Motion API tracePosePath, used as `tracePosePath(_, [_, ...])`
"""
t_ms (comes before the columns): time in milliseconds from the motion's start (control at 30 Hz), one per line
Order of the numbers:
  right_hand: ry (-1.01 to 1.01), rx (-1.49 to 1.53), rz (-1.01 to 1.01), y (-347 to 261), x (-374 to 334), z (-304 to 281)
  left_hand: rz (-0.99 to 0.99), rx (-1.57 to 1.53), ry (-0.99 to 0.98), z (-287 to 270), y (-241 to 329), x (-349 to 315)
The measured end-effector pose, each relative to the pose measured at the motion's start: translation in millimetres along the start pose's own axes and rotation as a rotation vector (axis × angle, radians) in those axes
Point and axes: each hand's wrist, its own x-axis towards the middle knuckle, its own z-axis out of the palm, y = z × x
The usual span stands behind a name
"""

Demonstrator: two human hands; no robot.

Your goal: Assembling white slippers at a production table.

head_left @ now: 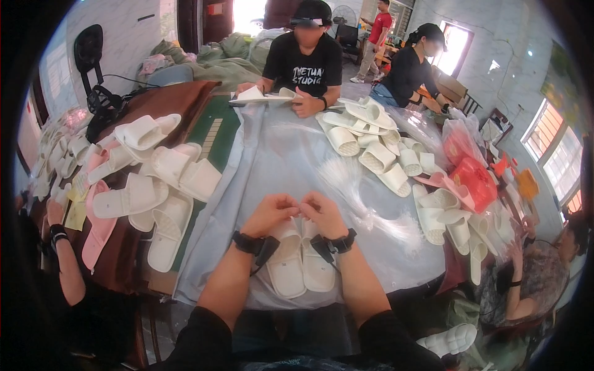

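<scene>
A pair of white slippers lies side by side at the near edge of the table, the left slipper (287,276) touching the right slipper (318,276). Over their far ends, my left hand (271,214) and my right hand (325,215) meet with fingertips pinched close together. Whatever sits between the fingers is too small to make out. Both wrists wear black bands with small devices, which partly cover the slippers' sides. To the right of my right hand, a bundle of thin clear plastic strands (387,224) is spread on the grey sheet (272,145).
White slippers (145,193) and a pink slipper (101,216) are heaped at left. More white slippers (383,166) pile at right, near a red plastic bag (473,185). Across the table a person (306,65) holds a slipper. Other people work at both sides.
</scene>
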Motion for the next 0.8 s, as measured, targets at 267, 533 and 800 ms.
tracePosePath(267, [0.001,-0.007,-0.006,-4,0,0,-0.024,-0.017,-0.009,-1,-1,1])
tracePosePath(533, [0.0,-0.005,0.02,-6,0,-3,-0.002,-0.028,-0.018,-3,-2,1])
tracePosePath(800, [0.28,-0.27,-0.102,-34,-14,-30,0.243,-0.131,0.065,-15,28,-6])
